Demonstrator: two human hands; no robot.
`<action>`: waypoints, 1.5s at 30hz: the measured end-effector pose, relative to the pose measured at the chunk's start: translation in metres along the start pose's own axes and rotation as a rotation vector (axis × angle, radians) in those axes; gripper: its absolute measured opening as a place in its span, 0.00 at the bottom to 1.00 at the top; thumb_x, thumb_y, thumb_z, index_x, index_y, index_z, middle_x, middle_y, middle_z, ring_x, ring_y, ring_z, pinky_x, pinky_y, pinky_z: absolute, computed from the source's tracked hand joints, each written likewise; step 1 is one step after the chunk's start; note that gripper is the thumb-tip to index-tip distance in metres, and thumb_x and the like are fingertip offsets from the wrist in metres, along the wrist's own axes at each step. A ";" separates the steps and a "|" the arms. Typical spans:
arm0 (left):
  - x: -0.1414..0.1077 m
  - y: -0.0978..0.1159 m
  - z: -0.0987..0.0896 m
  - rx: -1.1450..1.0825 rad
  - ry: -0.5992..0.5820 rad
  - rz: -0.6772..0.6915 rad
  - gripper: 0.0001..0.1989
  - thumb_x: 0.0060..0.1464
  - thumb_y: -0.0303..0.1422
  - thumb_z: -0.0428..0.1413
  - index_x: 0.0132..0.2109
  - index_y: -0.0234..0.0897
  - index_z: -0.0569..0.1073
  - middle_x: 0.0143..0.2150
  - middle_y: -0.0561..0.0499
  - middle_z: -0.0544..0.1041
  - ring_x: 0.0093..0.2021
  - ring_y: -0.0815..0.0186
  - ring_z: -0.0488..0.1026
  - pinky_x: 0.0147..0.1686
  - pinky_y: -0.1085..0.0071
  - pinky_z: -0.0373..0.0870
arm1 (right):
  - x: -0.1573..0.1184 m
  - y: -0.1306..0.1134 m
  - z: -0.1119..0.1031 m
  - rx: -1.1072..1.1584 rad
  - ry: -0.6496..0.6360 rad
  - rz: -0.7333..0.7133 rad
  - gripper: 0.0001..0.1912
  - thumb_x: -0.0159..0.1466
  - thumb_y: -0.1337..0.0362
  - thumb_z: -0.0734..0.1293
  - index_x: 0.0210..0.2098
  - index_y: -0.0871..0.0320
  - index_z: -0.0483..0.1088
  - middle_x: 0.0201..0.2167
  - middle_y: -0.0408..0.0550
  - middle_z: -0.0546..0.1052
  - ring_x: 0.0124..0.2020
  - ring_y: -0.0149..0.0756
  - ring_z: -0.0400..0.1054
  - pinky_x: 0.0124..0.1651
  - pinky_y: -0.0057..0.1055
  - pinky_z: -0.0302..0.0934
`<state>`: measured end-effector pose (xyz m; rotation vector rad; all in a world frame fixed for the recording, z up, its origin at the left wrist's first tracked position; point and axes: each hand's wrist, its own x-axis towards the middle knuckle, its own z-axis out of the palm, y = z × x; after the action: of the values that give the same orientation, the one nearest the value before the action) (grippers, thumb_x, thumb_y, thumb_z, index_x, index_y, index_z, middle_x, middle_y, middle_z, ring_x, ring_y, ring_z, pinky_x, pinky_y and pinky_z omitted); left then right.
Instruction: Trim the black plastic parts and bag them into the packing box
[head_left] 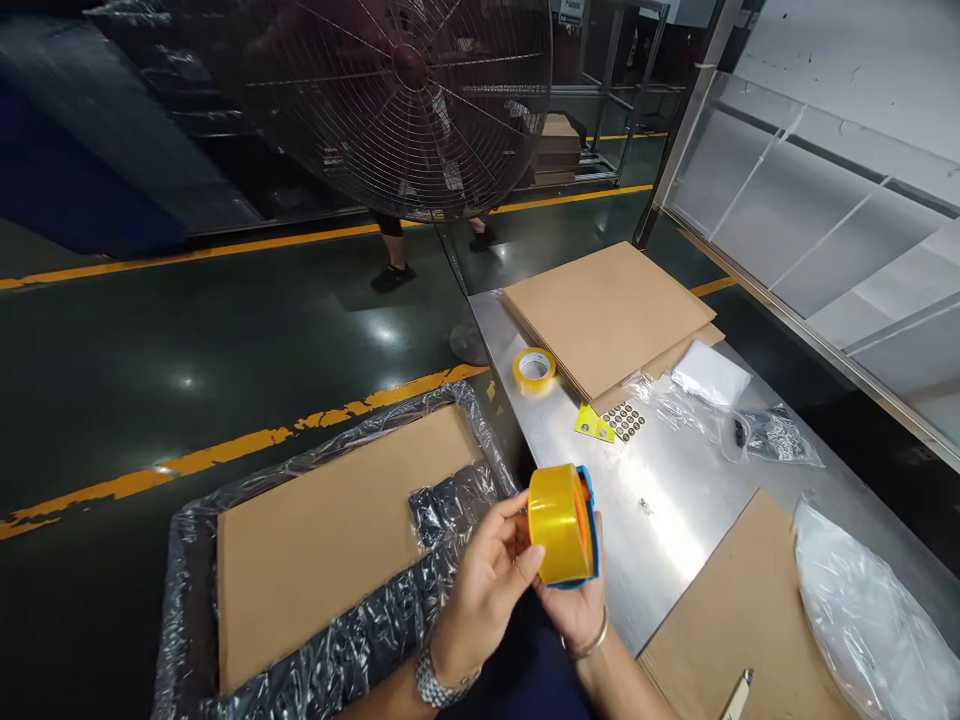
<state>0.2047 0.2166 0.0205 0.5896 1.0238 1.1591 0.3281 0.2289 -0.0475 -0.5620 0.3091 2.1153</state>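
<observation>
A wide roll of yellow tape (555, 527) sits in a blue dispenser (592, 520), held up over the near edge of the metal table. My left hand (491, 575), with a metal watch on its wrist, grips the roll from the left, thumb and fingers on its side. My right hand (576, 608), a bangle on its wrist, is under and behind the dispenser, supporting it; most of its fingers are hidden. Another yellow tape roll (534, 371) lies on the table beside the stacked cardboard sheets (611, 310).
Left of the metal table (667, 500) stands a plastic-wrapped carton (337, 530). A cutter (739, 694) lies on nearer cardboard (742, 620) beside a plastic-wrapped item (870, 600). Sticker sheets (624, 422) and small bags lie on the table. Behind a large fan (409, 70), a person's legs show.
</observation>
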 end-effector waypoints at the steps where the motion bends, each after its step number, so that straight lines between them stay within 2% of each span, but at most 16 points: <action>1: -0.003 -0.001 0.000 0.034 -0.030 0.004 0.22 0.50 0.32 0.54 0.53 0.39 0.59 0.50 0.44 0.69 0.50 0.59 0.66 0.48 0.65 0.64 | 0.001 0.000 -0.002 -0.006 -0.008 0.002 0.23 0.59 0.48 0.57 0.43 0.57 0.69 0.42 0.43 0.75 0.46 0.31 0.65 0.51 0.31 0.56; 4: -0.010 -0.006 -0.002 0.105 -0.092 0.028 0.21 0.51 0.32 0.54 0.52 0.41 0.59 0.52 0.44 0.67 0.51 0.59 0.65 0.49 0.65 0.62 | 0.004 -0.003 -0.007 -0.032 -0.010 -0.009 0.27 0.54 0.43 0.60 0.43 0.56 0.68 0.40 0.43 0.75 0.44 0.34 0.66 0.51 0.35 0.57; 7: -0.016 -0.007 -0.005 0.148 -0.110 0.042 0.20 0.51 0.32 0.54 0.52 0.42 0.61 0.52 0.46 0.67 0.50 0.60 0.65 0.50 0.66 0.62 | 0.005 -0.008 -0.006 -0.061 -0.017 0.006 0.27 0.52 0.43 0.61 0.42 0.55 0.68 0.36 0.42 0.76 0.38 0.35 0.69 0.46 0.37 0.60; 12: -0.022 -0.011 -0.010 0.252 -0.138 0.054 0.17 0.50 0.31 0.54 0.49 0.44 0.65 0.45 0.49 0.70 0.46 0.62 0.66 0.48 0.68 0.61 | 0.006 -0.015 0.001 -0.126 -0.077 0.032 0.30 0.53 0.45 0.58 0.49 0.57 0.64 0.36 0.45 0.75 0.31 0.34 0.68 0.34 0.34 0.62; 16: -0.024 -0.016 -0.012 0.297 -0.204 0.063 0.17 0.50 0.33 0.53 0.49 0.45 0.65 0.45 0.49 0.68 0.48 0.61 0.64 0.47 0.68 0.61 | 0.008 -0.015 -0.003 -0.196 -0.076 0.015 0.25 0.56 0.50 0.58 0.50 0.53 0.62 0.35 0.43 0.74 0.29 0.30 0.67 0.31 0.30 0.61; 19: -0.025 -0.018 -0.011 0.264 -0.225 0.038 0.19 0.51 0.33 0.52 0.51 0.47 0.61 0.46 0.50 0.67 0.48 0.62 0.63 0.49 0.67 0.58 | 0.010 -0.014 -0.007 -0.214 -0.069 -0.025 0.23 0.57 0.53 0.58 0.51 0.50 0.61 0.33 0.41 0.73 0.28 0.28 0.66 0.31 0.29 0.61; 23: -0.025 -0.016 -0.009 0.220 -0.225 0.002 0.23 0.51 0.34 0.51 0.54 0.46 0.57 0.47 0.49 0.65 0.48 0.62 0.62 0.51 0.65 0.56 | 0.011 -0.013 -0.008 -0.192 -0.095 -0.097 0.25 0.54 0.53 0.61 0.51 0.49 0.60 0.30 0.39 0.72 0.28 0.29 0.65 0.30 0.29 0.61; 25: -0.023 -0.015 -0.009 0.236 -0.245 -0.002 0.21 0.51 0.36 0.51 0.53 0.43 0.60 0.45 0.48 0.66 0.47 0.61 0.62 0.50 0.65 0.57 | 0.012 -0.013 -0.007 -0.187 -0.110 -0.124 0.24 0.53 0.55 0.62 0.50 0.48 0.61 0.29 0.38 0.71 0.27 0.28 0.65 0.32 0.29 0.61; 29: -0.020 -0.015 -0.010 0.323 -0.275 0.062 0.13 0.51 0.39 0.50 0.41 0.38 0.69 0.37 0.49 0.66 0.40 0.62 0.62 0.46 0.67 0.59 | 0.015 -0.015 -0.006 -0.237 -0.123 -0.186 0.24 0.50 0.55 0.64 0.47 0.49 0.64 0.26 0.38 0.69 0.25 0.27 0.62 0.33 0.28 0.61; 36: -0.018 -0.022 -0.016 0.315 -0.281 0.069 0.15 0.50 0.43 0.48 0.37 0.37 0.69 0.34 0.49 0.64 0.38 0.62 0.60 0.43 0.67 0.58 | 0.011 -0.021 -0.008 -0.331 -0.141 -0.304 0.32 0.42 0.48 0.68 0.46 0.51 0.64 0.31 0.42 0.69 0.29 0.31 0.62 0.35 0.32 0.61; 45: -0.017 -0.029 -0.022 0.251 -0.307 0.042 0.16 0.49 0.44 0.47 0.36 0.36 0.69 0.34 0.49 0.63 0.38 0.62 0.59 0.42 0.65 0.56 | 0.007 -0.026 -0.006 -0.398 -0.183 -0.324 0.34 0.39 0.52 0.71 0.46 0.51 0.64 0.29 0.44 0.69 0.28 0.31 0.62 0.33 0.32 0.62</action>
<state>0.1977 0.1888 -0.0069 0.9607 0.8999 0.9457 0.3477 0.2464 -0.0565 -0.5948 -0.2969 1.8972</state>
